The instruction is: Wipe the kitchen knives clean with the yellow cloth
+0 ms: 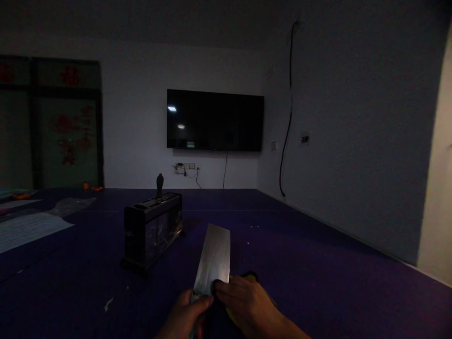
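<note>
A cleaver [213, 256] with a broad grey blade points away from me, its blade raised over the purple tabletop. My left hand [187, 313] is closed around its handle, thumb near the base of the blade. My right hand [249, 301] lies against the lower right part of the blade, fingers bent around a yellow cloth [231, 316] with dark edging. Most of the cloth is hidden under that hand, and the dim light blurs its details. To the left of the cleaver stands a dark knife block [153, 228] with one black knife handle [160, 185] sticking up.
The purple table [318, 263] runs to the far wall. Paper sheets [31, 228] and a clear plastic bag [72, 205] lie at the left. A white scrap [108, 304] is near the front. A television [215, 120] hangs beyond, and a black cable [290, 113] on the right wall.
</note>
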Demonstrator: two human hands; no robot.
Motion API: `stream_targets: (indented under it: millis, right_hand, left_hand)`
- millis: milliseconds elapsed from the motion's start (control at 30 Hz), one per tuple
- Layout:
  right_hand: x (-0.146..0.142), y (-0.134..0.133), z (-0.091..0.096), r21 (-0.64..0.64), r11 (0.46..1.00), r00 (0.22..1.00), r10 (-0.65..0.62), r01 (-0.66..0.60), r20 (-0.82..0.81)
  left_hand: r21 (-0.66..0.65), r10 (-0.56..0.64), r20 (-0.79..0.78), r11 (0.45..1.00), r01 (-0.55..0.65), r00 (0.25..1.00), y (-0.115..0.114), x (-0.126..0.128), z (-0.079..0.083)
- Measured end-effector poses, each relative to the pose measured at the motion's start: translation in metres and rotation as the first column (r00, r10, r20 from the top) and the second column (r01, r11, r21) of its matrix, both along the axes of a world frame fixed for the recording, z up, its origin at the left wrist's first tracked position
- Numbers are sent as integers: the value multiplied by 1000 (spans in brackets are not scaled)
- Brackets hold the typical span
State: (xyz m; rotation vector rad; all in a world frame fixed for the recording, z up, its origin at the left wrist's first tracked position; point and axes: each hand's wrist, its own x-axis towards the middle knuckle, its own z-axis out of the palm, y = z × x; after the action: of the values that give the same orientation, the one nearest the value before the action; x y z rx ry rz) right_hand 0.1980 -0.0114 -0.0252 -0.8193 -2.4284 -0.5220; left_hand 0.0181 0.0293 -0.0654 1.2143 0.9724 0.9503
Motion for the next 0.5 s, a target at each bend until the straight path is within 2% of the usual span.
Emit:
stream_targets:
  millis: [200, 367, 500]
  right_hand:
    - [0, -1, 0, -34, 998, 998, -57, 56, -19]
    - [2, 2, -4, -51, 995, 996, -91, 91, 2]
    - [4, 4, -7, -27, 991, 991, -133, 133, -3]
  left_hand:
    - [-14, -127, -37, 992, 127, 991, -1, -4, 3]
    - [-23, -126, -76, 992, 124, 989, 3, -2, 5]
    - [-22, -185, -110, 983, 184, 976, 1, -4, 10]
